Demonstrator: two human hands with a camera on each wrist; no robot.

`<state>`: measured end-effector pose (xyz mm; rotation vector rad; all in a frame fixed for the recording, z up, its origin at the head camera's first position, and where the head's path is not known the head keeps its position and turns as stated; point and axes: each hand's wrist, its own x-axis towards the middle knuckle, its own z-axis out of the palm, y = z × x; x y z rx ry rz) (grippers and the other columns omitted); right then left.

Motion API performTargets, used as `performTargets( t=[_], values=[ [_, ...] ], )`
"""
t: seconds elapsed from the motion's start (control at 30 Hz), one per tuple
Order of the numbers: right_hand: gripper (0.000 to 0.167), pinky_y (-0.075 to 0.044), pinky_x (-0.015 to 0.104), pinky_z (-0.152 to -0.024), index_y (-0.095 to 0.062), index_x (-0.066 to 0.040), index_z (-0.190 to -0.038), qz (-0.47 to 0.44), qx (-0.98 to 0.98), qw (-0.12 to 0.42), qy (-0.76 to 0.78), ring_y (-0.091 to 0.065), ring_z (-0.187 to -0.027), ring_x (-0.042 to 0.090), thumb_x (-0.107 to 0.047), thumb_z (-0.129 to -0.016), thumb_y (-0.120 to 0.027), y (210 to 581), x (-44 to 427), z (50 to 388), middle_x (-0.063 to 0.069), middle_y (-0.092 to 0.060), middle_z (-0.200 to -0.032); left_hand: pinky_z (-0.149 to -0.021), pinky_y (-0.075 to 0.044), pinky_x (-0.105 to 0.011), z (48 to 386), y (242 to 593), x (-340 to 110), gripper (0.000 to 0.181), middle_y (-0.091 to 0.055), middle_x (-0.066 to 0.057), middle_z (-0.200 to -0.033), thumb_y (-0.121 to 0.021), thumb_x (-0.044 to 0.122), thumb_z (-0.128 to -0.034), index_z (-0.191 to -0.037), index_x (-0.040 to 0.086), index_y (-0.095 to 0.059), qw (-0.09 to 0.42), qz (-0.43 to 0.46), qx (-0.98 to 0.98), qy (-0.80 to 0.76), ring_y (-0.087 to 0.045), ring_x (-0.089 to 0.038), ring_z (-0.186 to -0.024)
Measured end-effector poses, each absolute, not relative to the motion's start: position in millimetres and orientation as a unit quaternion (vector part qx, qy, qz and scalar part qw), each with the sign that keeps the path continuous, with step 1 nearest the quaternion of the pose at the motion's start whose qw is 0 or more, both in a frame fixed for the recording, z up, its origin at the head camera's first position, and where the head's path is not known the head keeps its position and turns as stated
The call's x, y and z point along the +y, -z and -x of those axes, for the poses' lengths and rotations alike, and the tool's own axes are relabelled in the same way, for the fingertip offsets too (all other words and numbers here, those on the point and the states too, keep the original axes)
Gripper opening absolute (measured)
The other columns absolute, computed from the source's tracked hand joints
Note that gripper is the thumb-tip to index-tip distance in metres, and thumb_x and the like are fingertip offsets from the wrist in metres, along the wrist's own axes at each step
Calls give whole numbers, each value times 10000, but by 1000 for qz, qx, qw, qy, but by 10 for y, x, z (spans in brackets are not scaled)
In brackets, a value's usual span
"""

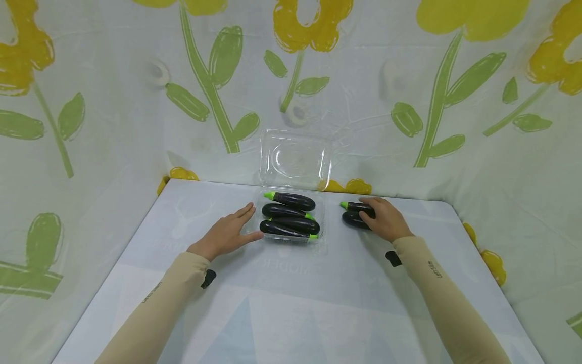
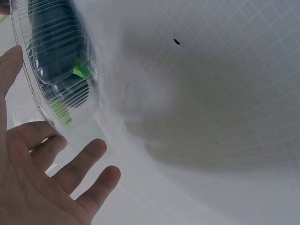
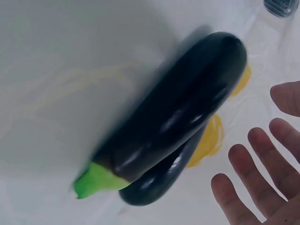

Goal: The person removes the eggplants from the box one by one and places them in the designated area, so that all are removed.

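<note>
Several dark eggplants (image 1: 293,222) with bright green stem ends lie side by side in a clear plastic clamshell box (image 1: 322,215). Its transparent lid (image 1: 295,162) stands raised at the back. Beside the box's left edge is my left hand (image 1: 227,232), its fingers spread; in the left wrist view fingertips are at the rim (image 2: 33,96). Right of the box, two loose eggplants (image 1: 354,219) lie together on the table. Over them in the head view reaches my right hand (image 1: 384,217), partly hiding them. The right wrist view shows its fingers (image 3: 255,164) extended, apart from the eggplants (image 3: 173,117).
The box stands near the back of a pale table (image 1: 282,303). Right behind the table's rear edge hangs a flower-printed curtain (image 1: 354,126), which also runs along both sides.
</note>
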<state>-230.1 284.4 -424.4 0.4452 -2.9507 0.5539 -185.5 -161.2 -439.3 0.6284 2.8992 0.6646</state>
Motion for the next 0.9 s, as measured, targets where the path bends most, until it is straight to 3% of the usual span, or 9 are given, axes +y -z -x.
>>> performTargets(
  t=[0.17,0.4,0.57,0.9],
  values=[
    [466,-401,588,-1087,-578,-85,-1415,-150,-968,60,-192,-488,-1334,399,-237,-987,-680,4182,2749,2316,199,-546,-1429,-1158,-316,-572,1853,4382,-1609,902,-208,-105,-1673,-587,613,-960,-1594,46,-287,51,-206,953,-217,-370,-419,-1438],
    [440,-474,569,-1002,-593,-102,-1391,-168,-958,86,-217,-596,-1190,367,-208,-977,-696,4105,2601,2328,153,-615,-1344,-1162,-311,-570,1851,4380,-1607,902,-207,-106,-1673,-587,610,-960,-1594,45,-285,54,-206,953,-218,-362,-414,-1444],
    [429,-476,559,-1001,-600,-91,-1384,-181,-948,103,-241,-593,-1187,350,-173,-974,-694,4070,2496,2333,149,-620,-1340,-1161,-312,-571,1855,4380,-1613,910,-209,-104,-1673,-585,622,-956,-1595,46,-287,52,-205,953,-219,-366,-413,-1443],
    [427,-515,457,-973,-599,-90,-1380,-225,-916,153,-293,-630,-1158,290,-110,-962,-687,4029,2314,2376,105,-656,-1306,-1160,-316,-567,1847,4387,-1617,910,-216,-107,-1670,-591,620,-953,-1591,41,-295,50,-205,952,-221,-360,-408,-1446]
  ],
)
